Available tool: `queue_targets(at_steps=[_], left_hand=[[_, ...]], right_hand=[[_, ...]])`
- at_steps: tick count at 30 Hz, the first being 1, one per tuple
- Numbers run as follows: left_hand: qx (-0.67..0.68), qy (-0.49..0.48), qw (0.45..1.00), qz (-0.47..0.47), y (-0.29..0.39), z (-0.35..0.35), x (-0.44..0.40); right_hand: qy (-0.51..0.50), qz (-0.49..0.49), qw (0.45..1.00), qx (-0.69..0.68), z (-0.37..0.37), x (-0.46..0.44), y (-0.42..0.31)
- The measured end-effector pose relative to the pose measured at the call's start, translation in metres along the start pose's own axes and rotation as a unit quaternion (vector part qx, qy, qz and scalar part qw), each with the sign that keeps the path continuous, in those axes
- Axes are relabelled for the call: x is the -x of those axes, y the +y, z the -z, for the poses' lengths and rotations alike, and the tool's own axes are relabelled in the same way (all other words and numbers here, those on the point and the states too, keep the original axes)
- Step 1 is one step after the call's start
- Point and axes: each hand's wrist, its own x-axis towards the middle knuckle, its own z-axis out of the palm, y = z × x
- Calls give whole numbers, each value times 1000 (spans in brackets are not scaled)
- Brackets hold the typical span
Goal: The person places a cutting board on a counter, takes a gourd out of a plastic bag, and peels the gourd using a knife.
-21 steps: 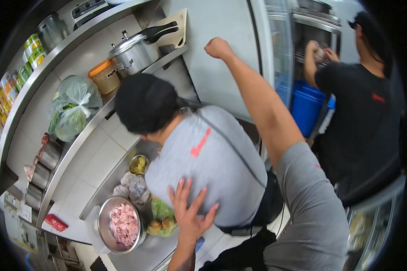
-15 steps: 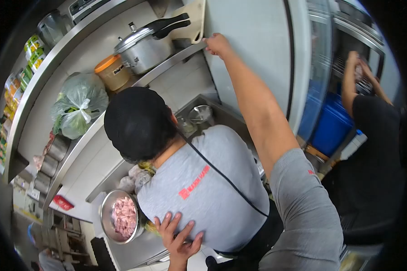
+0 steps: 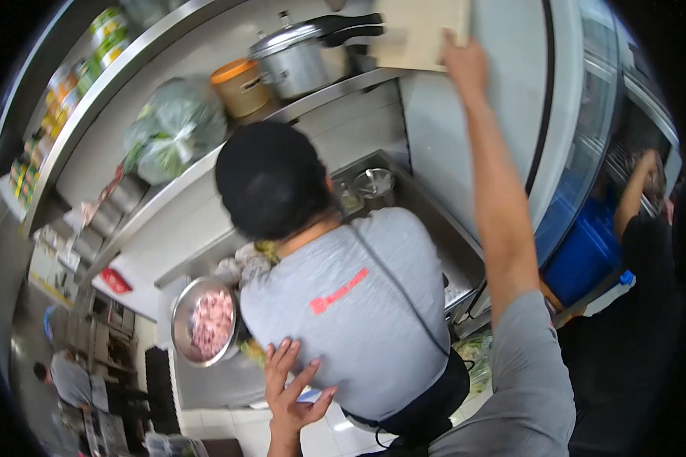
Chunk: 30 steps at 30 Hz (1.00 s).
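Observation:
At the top of the view, my right hand [image 3: 466, 67] grips the lower corner of a pale cutting board [image 3: 419, 34]. The board slants above the shelf, beside a pressure cooker [image 3: 301, 70] with a black handle. My left hand [image 3: 291, 387] has its fingers spread against or just beside the lower back of a co-worker in a grey shirt [image 3: 366, 274] and black cap; firm contact cannot be made out. To the left of that person is a steel bowl [image 3: 177, 329] of cut raw pink meat [image 3: 212, 320].
A steel shelf [image 3: 290, 113] carries an orange-lidded tub [image 3: 240, 87] and a plastic bag of greens [image 3: 177, 129]. Below is a sink [image 3: 453, 236] holding glass containers. A tall pale panel [image 3: 503, 129] stands right, with a blue bin [image 3: 583, 244] and another person [image 3: 625, 335] beyond.
My right hand has come off the shelf edge and taken hold of the cutting board, pulling it rightward. My view has shifted, and the co-worker at right has lowered their arms.

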Motion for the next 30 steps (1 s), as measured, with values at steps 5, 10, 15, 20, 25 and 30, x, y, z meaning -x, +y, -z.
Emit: queue_targets(at_steps=[5, 10, 15, 20, 25, 30], left_hand=[[52, 21, 996, 62, 9, 41, 66], [36, 80, 992, 90, 11, 126, 201], [8, 152, 970, 189, 45, 223, 376], [-36, 199, 923, 329, 105, 331, 515], [-222, 360, 839, 343, 167, 440, 566], [-441, 428, 743, 264, 246, 525, 533]], right_hand=[[60, 123, 987, 80, 114, 71, -56], [-188, 230, 954, 21, 188, 232, -132], [-458, 324, 827, -44, 245, 420, -254], [-594, 471, 635, -150, 302, 564, -426], [-590, 618, 441, -273, 364, 659, -596], [-555, 696, 243, -385, 420, 789, -723]])
